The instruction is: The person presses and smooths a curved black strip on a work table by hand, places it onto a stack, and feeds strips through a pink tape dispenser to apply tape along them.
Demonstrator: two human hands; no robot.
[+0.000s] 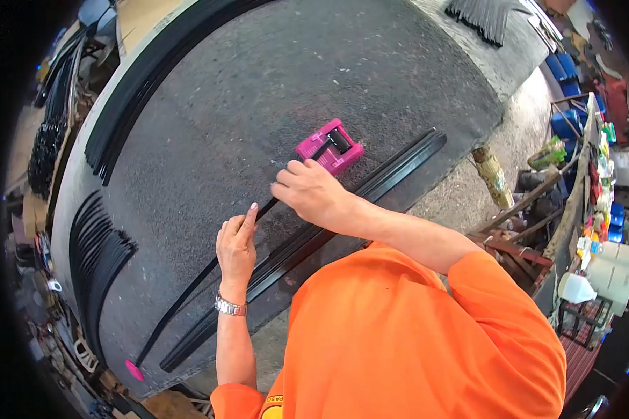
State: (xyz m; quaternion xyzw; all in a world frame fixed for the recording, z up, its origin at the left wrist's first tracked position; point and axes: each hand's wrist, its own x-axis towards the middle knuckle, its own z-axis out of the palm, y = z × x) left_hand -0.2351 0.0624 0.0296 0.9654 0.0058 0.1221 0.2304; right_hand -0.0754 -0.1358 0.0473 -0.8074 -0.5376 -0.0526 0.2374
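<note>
A long, thin black strip [178, 305] runs slantwise over the dark tabletop, from a small pink piece [134, 370] at its lower left end up through both hands. My left hand [236, 248], with a metal watch on the wrist, is closed around the strip, its index finger pointing up along it. Further up, my right hand [311, 194] is closed on the same strip, its fingers curled over it. Just beyond the right fingertips lies a pink plastic box [342, 159] with a dark opening, and a black end of the strip reaches into it.
A bundle of long black profiles [405, 162] lies along the near table edge. More black strips [136, 91] curve along the far left edge, with another fanned bundle [94, 244] below. Grey strips [483, 17] lie at the top right. A wooden post [493, 176] stands beside the table.
</note>
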